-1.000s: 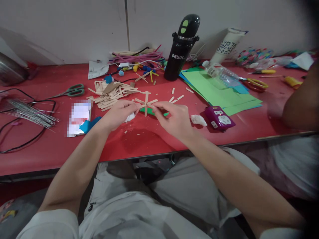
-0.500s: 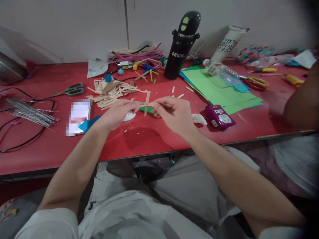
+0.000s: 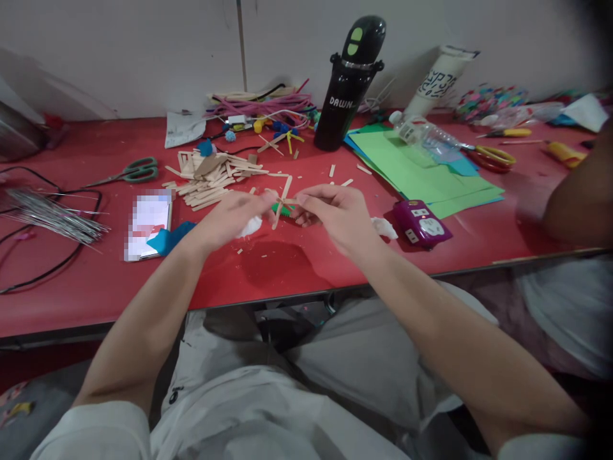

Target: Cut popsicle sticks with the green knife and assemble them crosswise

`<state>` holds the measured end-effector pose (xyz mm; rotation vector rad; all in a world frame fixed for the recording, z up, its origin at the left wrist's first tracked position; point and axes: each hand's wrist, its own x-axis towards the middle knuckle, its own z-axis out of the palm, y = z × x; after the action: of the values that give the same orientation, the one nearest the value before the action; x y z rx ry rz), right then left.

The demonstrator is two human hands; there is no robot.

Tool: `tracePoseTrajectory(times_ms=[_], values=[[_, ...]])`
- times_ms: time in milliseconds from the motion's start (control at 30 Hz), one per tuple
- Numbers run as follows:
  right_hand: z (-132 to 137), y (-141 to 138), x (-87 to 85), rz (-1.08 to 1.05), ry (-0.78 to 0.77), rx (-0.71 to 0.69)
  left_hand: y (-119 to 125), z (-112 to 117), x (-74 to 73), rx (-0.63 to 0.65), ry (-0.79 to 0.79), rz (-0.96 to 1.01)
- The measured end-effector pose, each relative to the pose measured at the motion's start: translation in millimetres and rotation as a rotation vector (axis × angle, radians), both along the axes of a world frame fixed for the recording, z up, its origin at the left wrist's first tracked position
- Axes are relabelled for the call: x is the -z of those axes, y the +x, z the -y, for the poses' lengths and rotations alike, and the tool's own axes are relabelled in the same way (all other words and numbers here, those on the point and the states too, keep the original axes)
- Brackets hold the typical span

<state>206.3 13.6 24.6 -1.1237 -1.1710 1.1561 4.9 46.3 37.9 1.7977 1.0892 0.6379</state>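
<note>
A small cross of wooden craft sticks (image 3: 283,202) is held above the table between both my hands, its longer stick leaning to the right at the top. My right hand (image 3: 332,207) pinches the right arm of the cross between thumb and fingers. On the other side my left hand (image 3: 242,214) has its fingertips closed at the cross's left arm; they are slightly blurred. Under the cross, partly hidden, lies a green ridged piece (image 3: 283,209). A white crumpled tissue (image 3: 251,226) shows beside my left hand.
A pile of loose craft sticks (image 3: 215,176) lies behind my left hand. Around it are a phone (image 3: 149,223), blue pieces (image 3: 170,239) and scissors (image 3: 138,170). To the right are a black bottle (image 3: 342,96), green paper sheets (image 3: 431,166) and a purple box (image 3: 421,223). Another person's arm (image 3: 579,191) rests at right.
The stick cross has tilted, its upper end leaning further right. My left fingers have shifted inward along it, toward the centre. My right hand stays nearly in place.
</note>
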Motion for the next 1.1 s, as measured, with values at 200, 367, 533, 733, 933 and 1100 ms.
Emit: tracePoseTrajectory(times_ms=[200, 367, 533, 733, 933, 1100], values=[[-2, 2, 1.2, -0.123, -0.074, -0.007, 6, 4, 7.7, -0.067, 0.312, -0.3], [-3, 2, 1.2, -0.141, -0.093, -0.001, 7, 3, 11.2, 0.057, 0.386, -0.296], [-3, 3, 1.3, -0.139, -0.097, 0.009, 4, 5, 10.9, 0.086, 0.366, -0.228], [-4, 4, 5.1, 0.0, 0.019, -0.078, 4, 6, 10.5, 0.014, 0.412, -0.229], [0, 6, 5.6, 0.3, 0.302, -0.051, 5, 7, 9.0, 0.001, 0.41, -0.203], [6, 8, 1.6, 0.679, 0.615, 0.092, 5, 6, 6.5, 0.024, 0.354, -0.153]])
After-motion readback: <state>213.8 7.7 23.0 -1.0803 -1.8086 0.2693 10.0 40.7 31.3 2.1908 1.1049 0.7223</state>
